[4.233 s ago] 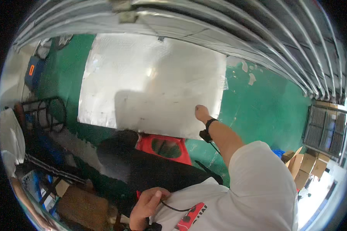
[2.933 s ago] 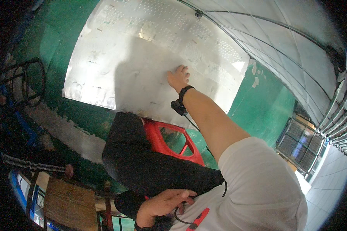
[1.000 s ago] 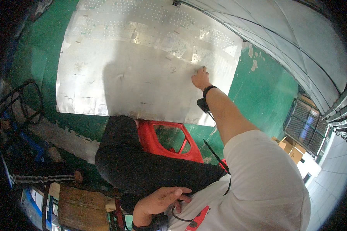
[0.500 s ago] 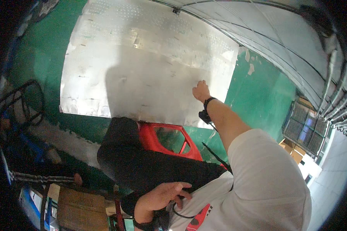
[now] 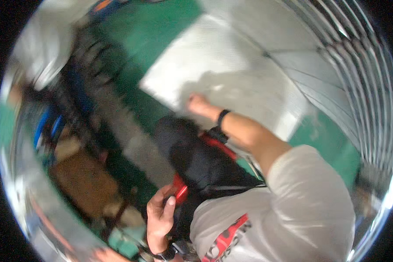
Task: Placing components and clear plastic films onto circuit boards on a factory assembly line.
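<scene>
My right hand (image 5: pixel 199 105) is over the pale metal sheet (image 5: pixel 179 81) that lies on the green floor. Its fingers look curled in, but motion blur hides whether anything is in them. A dark strap with a small black device circles that wrist. Low in the view, my left hand (image 5: pixel 160 214) closes on the edge of a red plastic stool (image 5: pixel 181 194), thumb on the near side. More of the stool's red shows past my dark-trousered leg (image 5: pixel 183 153). A dark band is round my left wrist too.
A blurred person in pale clothing (image 5: pixel 46 48) is at the upper left. Below stands a brown cardboard box (image 5: pixel 85 181), with blue tubing (image 5: pixel 43 124) behind it. Ribbed pale sheeting (image 5: pixel 353 83) curves along the right. Part of someone's skin (image 5: pixel 109 255) shows at the bottom edge.
The view has swung left and blurred, so the sheet sits farther right. My left hand has gone from my lap to the red stool's edge. My right hand stays over the sheet, nearer my knee.
</scene>
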A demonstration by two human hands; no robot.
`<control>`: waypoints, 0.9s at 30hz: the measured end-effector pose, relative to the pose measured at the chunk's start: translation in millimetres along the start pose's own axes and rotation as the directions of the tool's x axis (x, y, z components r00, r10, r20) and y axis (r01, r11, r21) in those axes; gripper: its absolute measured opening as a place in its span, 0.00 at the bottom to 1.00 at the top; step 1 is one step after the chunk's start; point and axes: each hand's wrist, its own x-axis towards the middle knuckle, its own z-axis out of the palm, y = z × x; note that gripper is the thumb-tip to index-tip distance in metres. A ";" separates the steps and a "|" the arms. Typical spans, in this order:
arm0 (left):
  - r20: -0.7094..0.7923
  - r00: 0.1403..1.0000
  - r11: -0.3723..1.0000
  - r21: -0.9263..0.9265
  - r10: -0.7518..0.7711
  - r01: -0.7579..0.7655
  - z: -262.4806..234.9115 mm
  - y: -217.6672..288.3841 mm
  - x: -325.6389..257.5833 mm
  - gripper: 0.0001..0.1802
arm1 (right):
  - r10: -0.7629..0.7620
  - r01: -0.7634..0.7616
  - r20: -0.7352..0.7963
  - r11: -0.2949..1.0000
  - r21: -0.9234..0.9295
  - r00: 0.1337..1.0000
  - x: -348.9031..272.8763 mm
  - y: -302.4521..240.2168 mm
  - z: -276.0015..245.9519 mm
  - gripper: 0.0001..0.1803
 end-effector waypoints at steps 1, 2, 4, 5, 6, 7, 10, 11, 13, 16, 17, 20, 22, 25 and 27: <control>-0.114 0.993 0.999 0.030 0.026 -0.023 -12.1 -7.5 -24.3 0.17 | -0.101 0.110 -0.179 0.993 0.042 0.979 -4.7 -36.5 7.3 0.10; -0.265 0.964 1.000 -0.020 0.013 -0.019 -18.1 -17.2 -55.6 0.17 | -0.171 0.175 -0.067 0.983 0.062 0.983 -32.7 -89.2 3.2 0.09; -0.398 0.909 0.991 0.106 0.122 -0.086 -21.3 -18.5 -103.0 0.16 | -0.473 0.496 -0.236 0.867 0.047 0.849 -29.9 -135.9 6.9 0.11; -0.501 0.851 0.984 0.154 0.159 -0.093 -18.4 -20.6 -134.5 0.16 | -0.588 0.616 -0.215 0.783 0.093 0.780 -35.1 -159.4 6.9 0.12; -0.591 0.783 0.975 0.205 0.193 -0.086 -17.1 -25.6 -166.0 0.16 | -0.757 0.804 -0.288 0.586 0.100 0.587 -63.2 -189.7 20.8 0.10; -0.690 0.697 0.975 0.210 0.196 -0.066 -11.5 -36.4 -196.9 0.16 | -0.827 0.864 -0.252 0.470 0.180 0.502 -102.3 -217.8 27.7 0.10; -0.918 0.346 0.960 0.252 0.196 0.123 -7.7 -73.6 -292.7 0.16 | -0.954 0.930 -0.137 0.217 0.298 0.266 -209.3 -294.0 74.0 0.14; -0.975 0.186 0.958 0.164 0.121 0.236 3.2 -98.5 -324.8 0.16 | -0.976 0.941 -0.042 0.193 0.279 0.212 -252.7 -306.0 85.9 0.13; -0.997 -0.062 0.945 0.017 0.039 0.326 20.5 -126.4 -372.0 0.16 | -0.992 0.966 0.050 -0.104 0.236 -0.119 -306.2 -320.5 107.0 0.08; -0.954 -0.261 0.761 -0.277 -0.146 0.587 40.3 -152.1 -420.8 0.26 | -0.887 0.938 0.327 -0.259 0.229 -0.325 -373.8 -312.5 143.3 0.14; -0.940 -0.298 0.774 -0.310 -0.164 0.552 47.2 -162.7 -422.7 0.26 | -0.805 0.888 0.381 -0.371 0.272 -0.454 -388.6 -305.0 155.5 0.16; -0.934 -0.282 0.807 -0.337 -0.220 0.485 73.3 -191.6 -413.6 0.30 | -0.576 0.744 0.472 -0.553 0.376 -0.667 -428.1 -271.5 178.6 0.21; -0.962 -0.265 0.732 -0.223 -0.060 0.644 78.1 -203.7 -393.4 0.32 | -0.513 0.745 0.542 -0.490 0.451 -0.666 -426.5 -243.5 190.1 0.28; -0.974 -0.148 0.905 -0.214 -0.171 0.368 41.4 -174.6 -377.2 0.32 | -0.429 0.730 0.605 -0.526 0.436 -0.670 -445.1 -224.6 196.6 0.31; -0.968 -0.190 0.813 0.024 0.164 0.582 25.2 -181.6 -336.7 0.29 | -0.310 0.658 0.603 -0.541 0.524 -0.735 -459.1 -220.5 200.6 0.36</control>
